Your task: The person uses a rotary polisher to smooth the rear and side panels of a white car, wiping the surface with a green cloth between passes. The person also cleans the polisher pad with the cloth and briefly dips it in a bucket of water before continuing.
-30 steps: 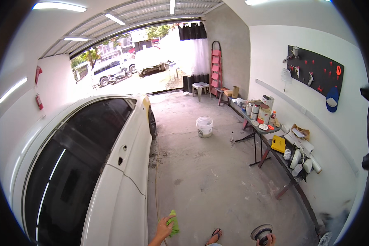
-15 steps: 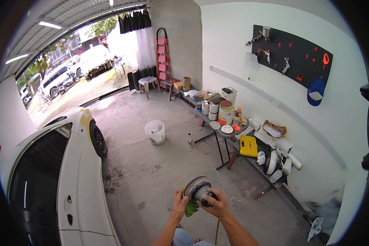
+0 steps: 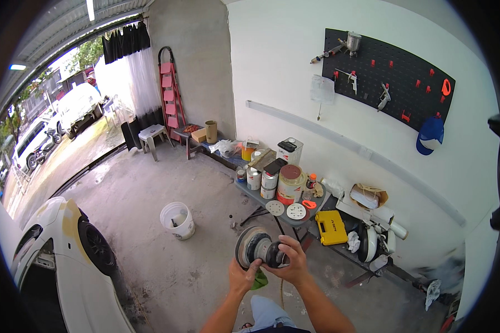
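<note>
Between my hands is a round orbital sander [image 3: 256, 247] with a grey and black body, tilted so that its wide pad faces left. My left hand [image 3: 243, 278] supports it from below near the pad, thumb against the body. Around the black top end, my right hand [image 3: 293, 263] has its fingers wrapped. A green cloth [image 3: 259, 281] hangs under the sander by my left hand; what grips it is hidden. From the sander's underside a thin hose [image 3: 282, 294] runs down. Two perforated sanding discs, one tan [image 3: 275, 208] and one white [image 3: 296, 211], lie on the table ahead.
The grey table [image 3: 249, 195] carries several paint cans [image 3: 290, 183]. To its right, a low bench holds a yellow case [image 3: 330, 227]. A white bucket [image 3: 178, 221] stands left on the floor, near a white car [image 3: 78, 277]. Spray guns hang on a black pegboard [image 3: 394, 72].
My view has turned right and come closer to the table. The sander is still in both hands and tilts more sideways, with my right fingers shifted on its top end.
</note>
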A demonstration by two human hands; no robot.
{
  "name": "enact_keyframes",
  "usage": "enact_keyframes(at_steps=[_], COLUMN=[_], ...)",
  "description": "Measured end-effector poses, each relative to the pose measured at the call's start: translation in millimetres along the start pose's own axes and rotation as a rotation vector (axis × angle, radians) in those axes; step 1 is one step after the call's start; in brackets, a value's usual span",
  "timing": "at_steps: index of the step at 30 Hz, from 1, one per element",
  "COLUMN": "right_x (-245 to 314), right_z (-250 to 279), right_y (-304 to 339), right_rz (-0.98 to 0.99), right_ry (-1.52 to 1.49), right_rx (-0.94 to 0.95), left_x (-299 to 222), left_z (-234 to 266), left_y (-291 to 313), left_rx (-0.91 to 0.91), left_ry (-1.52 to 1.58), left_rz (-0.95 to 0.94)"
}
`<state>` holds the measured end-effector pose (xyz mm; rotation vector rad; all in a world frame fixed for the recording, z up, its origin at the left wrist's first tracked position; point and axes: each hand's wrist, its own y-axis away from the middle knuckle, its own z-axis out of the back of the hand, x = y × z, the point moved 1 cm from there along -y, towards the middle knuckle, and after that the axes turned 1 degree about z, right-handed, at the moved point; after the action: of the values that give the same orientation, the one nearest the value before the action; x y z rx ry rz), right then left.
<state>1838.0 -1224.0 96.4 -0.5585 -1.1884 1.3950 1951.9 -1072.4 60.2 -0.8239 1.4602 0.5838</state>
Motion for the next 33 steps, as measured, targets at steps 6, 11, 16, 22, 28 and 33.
enact_keyframes(at_steps=[6, 11, 16, 22, 28, 33], right_x=[-141.3, -242.3, -322.6, -337.1, -338.7, -332.2], right_z=[-121.9, -228.4, -312.7, -398.3, -458.7, -480.1], right_y=[-21.5, -92.4, -177.1, -204.6, -187.1, -190.6], right_rz=[-0.692, -0.891, -1.320, -1.312, -1.481, -1.617], right_ry=[-0.349, -0.841, -1.462, -2.144, -1.971, -1.794], right_rx=[-0.052, -0.193, 0.100, 0.140, -0.002, -0.174], left_x=[36.7, 20.3, 5.7, 3.7, 13.5, 17.7], left_z=[14.0, 26.6, 43.1, 86.0, 134.0, 171.5], left_y=[-157.2, -281.5, -387.4, -458.9, -495.4, -540.2], left_rx=[-0.006, -0.135, -0.381, -0.385, -0.265, 0.021], left_ry=[-0.252, -0.589, -0.777, -0.900, -0.799, -0.581], left_rz=[-0.003, -0.210, -0.426, -0.628, -0.444, -0.160])
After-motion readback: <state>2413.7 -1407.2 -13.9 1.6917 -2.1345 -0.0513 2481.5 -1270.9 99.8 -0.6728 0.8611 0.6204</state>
